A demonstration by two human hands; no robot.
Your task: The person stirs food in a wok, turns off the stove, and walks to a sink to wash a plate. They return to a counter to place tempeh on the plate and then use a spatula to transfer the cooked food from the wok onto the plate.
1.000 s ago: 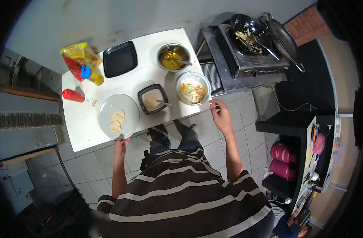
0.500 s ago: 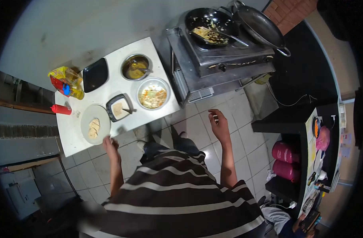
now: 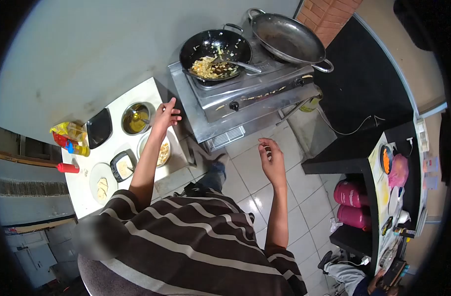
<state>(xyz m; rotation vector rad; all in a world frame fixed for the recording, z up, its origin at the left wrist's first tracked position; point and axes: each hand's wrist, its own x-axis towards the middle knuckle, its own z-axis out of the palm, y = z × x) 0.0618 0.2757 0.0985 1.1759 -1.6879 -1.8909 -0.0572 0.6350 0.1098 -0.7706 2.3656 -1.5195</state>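
Observation:
My left hand (image 3: pixel 166 117) is open, fingers spread and holding nothing, stretched above the right edge of the white table (image 3: pixel 145 93). Under that arm, partly hidden, is a metal bowl (image 3: pixel 169 149) of chopped vegetables. Beside it stands a metal bowl (image 3: pixel 123 118) of yellow liquid with a ladle in it. Beyond my left hand, a black wok (image 3: pixel 196 47) on the stove (image 3: pixel 257 101) holds chopped food and a metal spatula (image 3: pixel 245 65). My right hand (image 3: pixel 272 163) hangs over the floor, fingers loosely bent and apart, with nothing seen in it.
A large empty wok (image 3: pixel 287 39) sits on the stove's right side. The table also bears a plate (image 3: pixel 94 185) of folded pale dough, a square black dish (image 3: pixel 114 172), a black tray (image 3: pixel 99 128) and a red bottle (image 3: pixel 68 168). Pink cylinders (image 3: pixel 351 193) and another person (image 3: pixel 351 274) are at right.
My left hand has swung from beside the dough plate up and right, towards the stove. The view has turned and shifted towards the stove. My right hand keeps much the same pose.

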